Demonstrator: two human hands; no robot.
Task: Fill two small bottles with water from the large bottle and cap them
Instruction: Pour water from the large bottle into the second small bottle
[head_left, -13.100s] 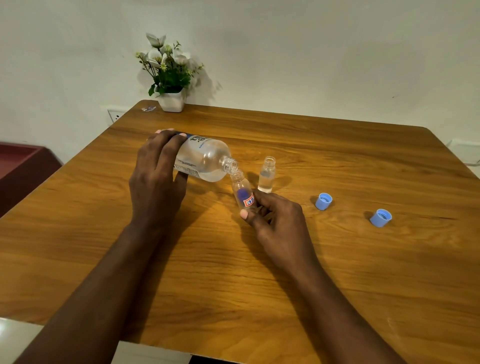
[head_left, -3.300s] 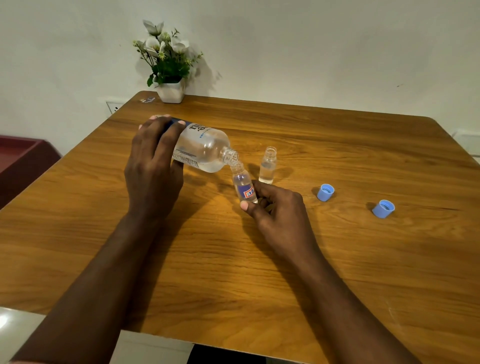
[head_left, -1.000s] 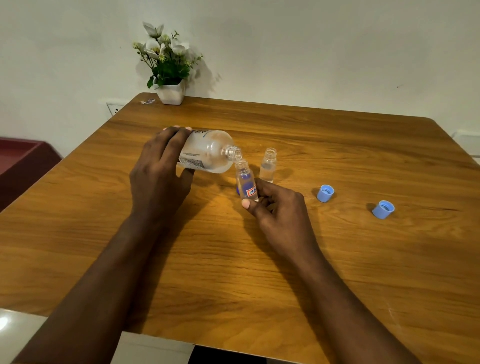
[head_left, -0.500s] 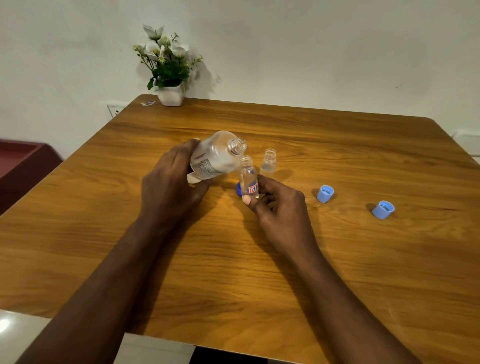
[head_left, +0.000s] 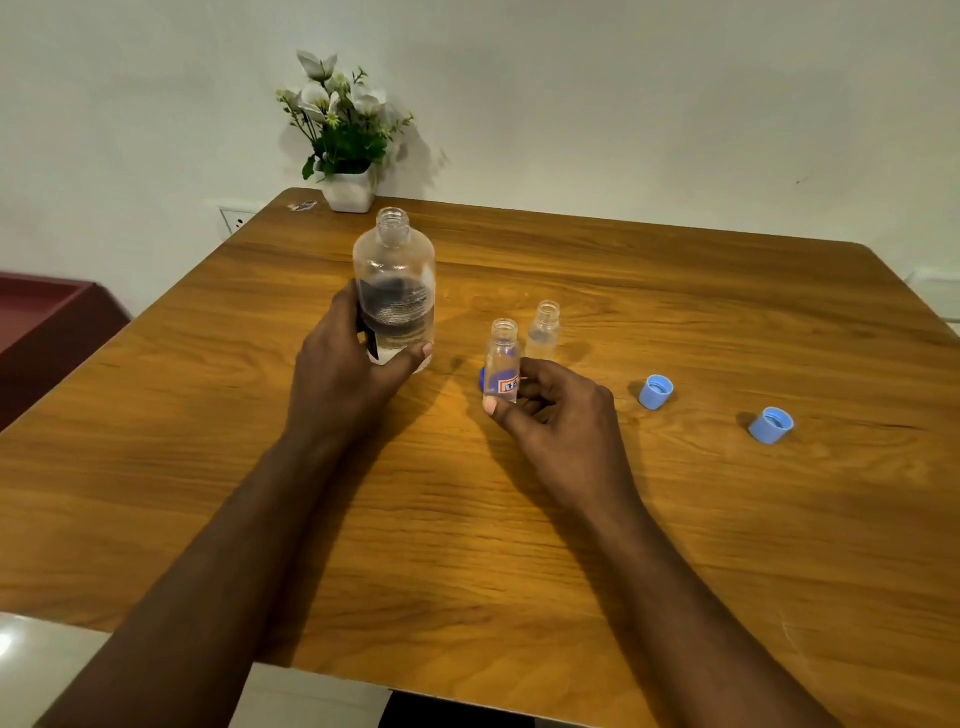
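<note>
Left hand (head_left: 345, 374) grips the large clear plastic bottle (head_left: 395, 291), upright, uncapped. Right hand (head_left: 556, 415) pinches a small clear blue-labelled bottle (head_left: 504, 358), upright on the wooden table (head_left: 571, 545). A second small clear bottle (head_left: 544, 330) stands just behind. One light-blue plastic cap (head_left: 655, 392) lies right of it; another light-blue cap (head_left: 771, 425) lies farther right.

L hand (head_left: 343, 376) & R hand (head_left: 563, 421) bare, forearms bare too
</note>
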